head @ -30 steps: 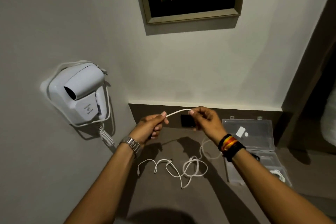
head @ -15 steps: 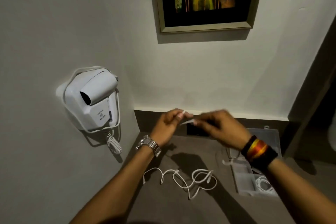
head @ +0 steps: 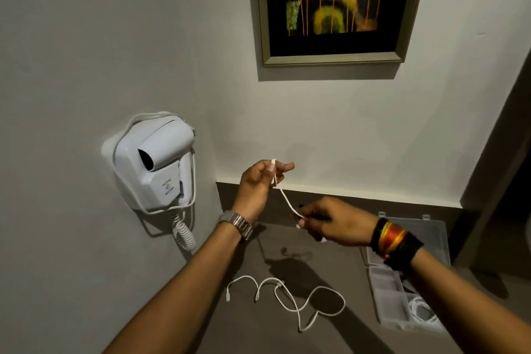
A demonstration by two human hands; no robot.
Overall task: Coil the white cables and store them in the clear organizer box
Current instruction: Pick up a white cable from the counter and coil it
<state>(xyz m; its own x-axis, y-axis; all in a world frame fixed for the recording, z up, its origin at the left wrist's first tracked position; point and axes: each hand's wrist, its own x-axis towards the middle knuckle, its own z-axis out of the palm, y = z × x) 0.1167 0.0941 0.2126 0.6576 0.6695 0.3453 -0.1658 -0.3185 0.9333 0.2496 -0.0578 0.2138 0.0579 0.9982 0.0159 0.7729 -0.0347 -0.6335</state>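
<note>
My left hand (head: pixel 258 185) is raised and pinches one end of a white cable (head: pixel 284 195) between thumb and finger. The cable runs down and right to my right hand (head: pixel 333 224), which grips it lower down. A second white cable (head: pixel 287 296) lies loose in loops on the brown countertop below my hands. The clear organizer box (head: pixel 388 296) stands open at the right, partly hidden by my right forearm. A coiled white cable (head: pixel 422 310) lies in one of its compartments.
A white wall-mounted hair dryer (head: pixel 155 164) with a curly cord hangs on the left wall. A framed painting (head: pixel 333 6) hangs above. The brown countertop (head: pixel 244 325) meets the walls at left and back. A dark door frame stands at the right.
My hands came together, then parted again. The left hand rose with the cable end and the right hand dropped lower and right, so the cable slants between them. The view tilted upward.
</note>
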